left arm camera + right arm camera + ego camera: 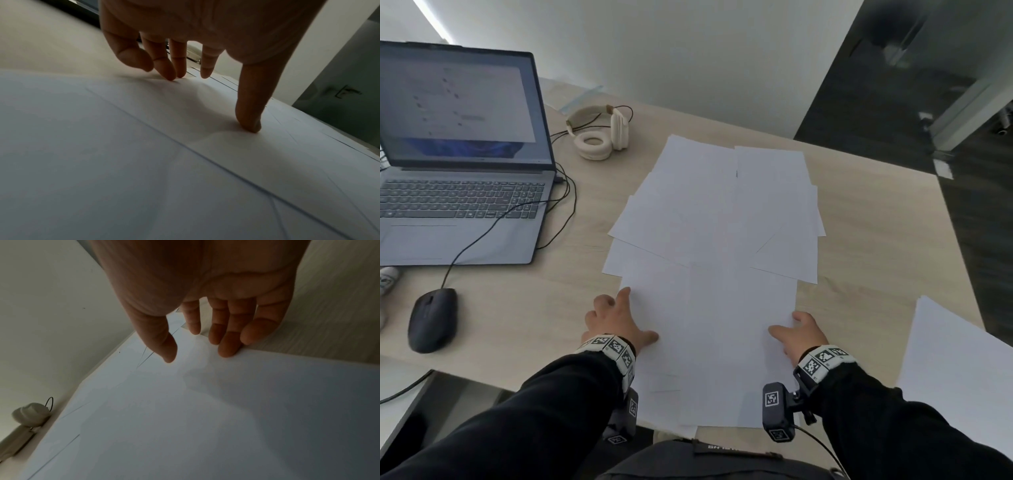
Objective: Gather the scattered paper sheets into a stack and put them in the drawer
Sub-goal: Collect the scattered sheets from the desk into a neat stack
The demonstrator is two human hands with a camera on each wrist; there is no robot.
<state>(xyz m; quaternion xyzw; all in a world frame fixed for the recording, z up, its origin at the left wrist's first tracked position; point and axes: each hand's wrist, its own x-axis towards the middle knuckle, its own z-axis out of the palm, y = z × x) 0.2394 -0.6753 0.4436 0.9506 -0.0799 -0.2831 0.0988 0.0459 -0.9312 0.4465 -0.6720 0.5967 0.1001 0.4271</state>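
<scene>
White paper sheets [709,240] lie fanned and overlapping across the middle of the pale wooden worktop [876,240], with one more sheet [955,359] lying apart at the right edge. No drawer shows in any view.

At the near end of the spread, the left hand [616,325] rests on the left border of the nearest sheet, its thumb pressing down on the paper and the other fingers [170,71] loosely spread, their tips touching near the edge. On the opposite border the right hand [799,334] sits with fingers relaxed and apart, fingertips on the paper's edge, thumb hovering just above. Neither hand grips anything.

Such sheets are probably light, limp and slippery on each other, so they should slide easily but buckle if pushed from one point. Squeezing inward from both long edges, then lifting from underneath, seems safest.

A laptop [458,154], mouse [433,318] and cream headphones [599,133] sit to the left.
</scene>
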